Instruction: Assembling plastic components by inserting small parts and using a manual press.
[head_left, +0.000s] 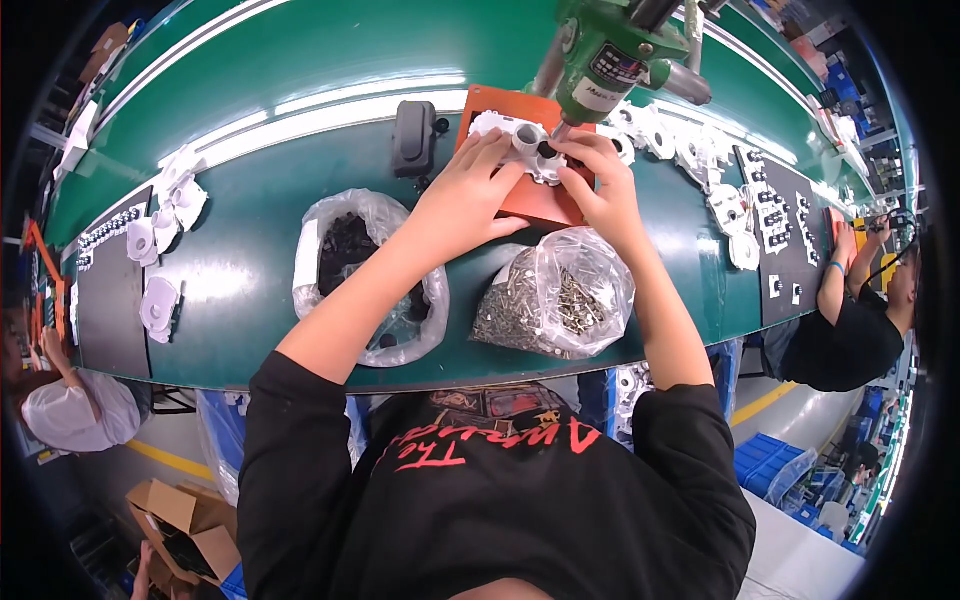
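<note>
Broadly, I see the green conveyor table (250,290) with an orange fixture plate (530,200) at its far edge. On it lies a white moulded plastic housing (505,130), under a hanging green power screwdriver (610,60). Left hand (465,195) presses it flat, fingers together; right hand (600,185) pinches its right rim. I judge it light, stiff, slightly slick: grip by the edges. Nearer me: a bag of screws (555,295) and a bag of dark parts (355,265).

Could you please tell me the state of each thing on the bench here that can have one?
White plastic part: on the orange fixture, held by both hands.
Bag of screws: open.
Bag of black parts: open.
Green screwdriver: hanging above the part.
</note>
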